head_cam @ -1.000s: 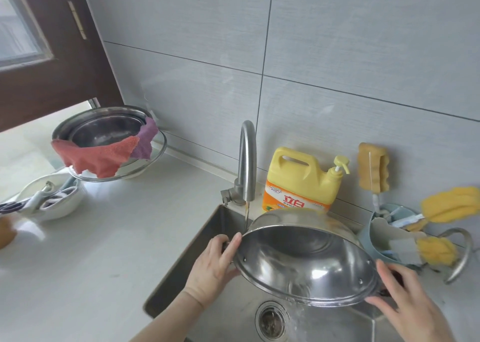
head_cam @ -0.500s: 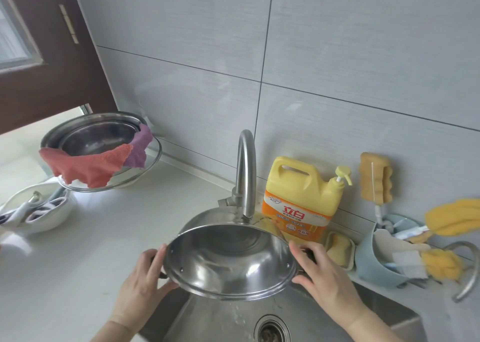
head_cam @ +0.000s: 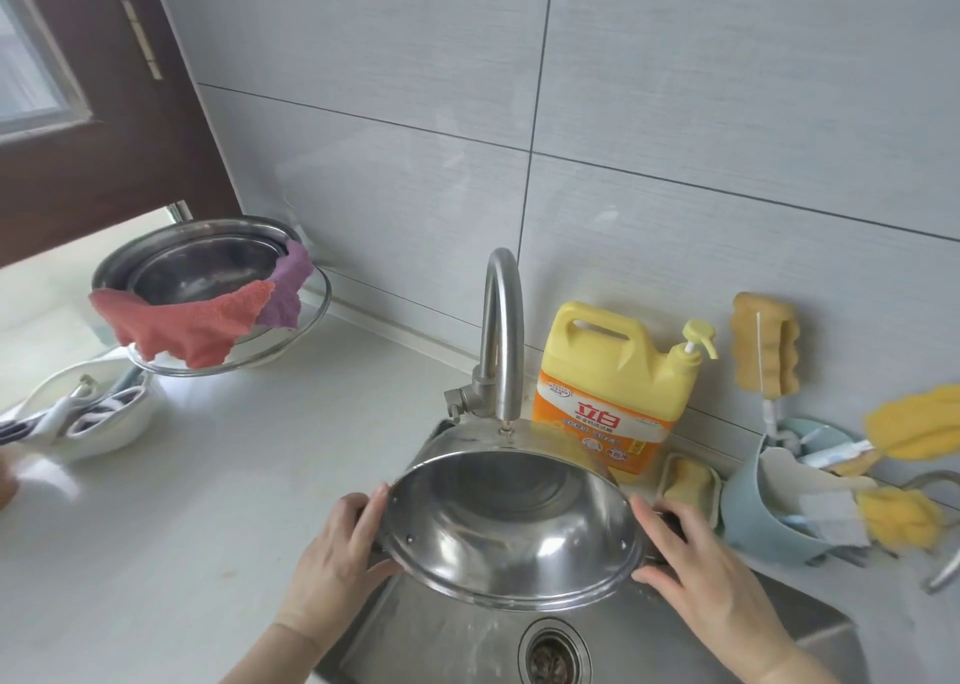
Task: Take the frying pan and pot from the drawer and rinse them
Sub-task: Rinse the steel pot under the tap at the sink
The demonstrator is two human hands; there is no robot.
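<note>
I hold a stainless steel pot (head_cam: 511, 522) tilted over the sink (head_cam: 810, 626), its open mouth facing me, right under the tap spout (head_cam: 500, 340). My left hand (head_cam: 337, 564) grips the pot's left side handle, thumb along the rim. On the other side, my right hand (head_cam: 696, 574) grips the right handle. Both handles are mostly hidden under my fingers. The pot's inside looks wet and empty. No water runs from the tap. The frying pan is not in view.
A yellow detergent jug (head_cam: 613, 387) stands behind the pot, a soap dish (head_cam: 688, 481) beside it. At right, a blue holder (head_cam: 769, 522) carries yellow sponges and brushes. On the left counter sit stacked metal basins with red and purple cloths (head_cam: 208, 314) and a white bowl (head_cam: 88, 418).
The pot has swung left from the right side of the sink to under the tap, and my hands moved with it. Water no longer pours from its rim.
</note>
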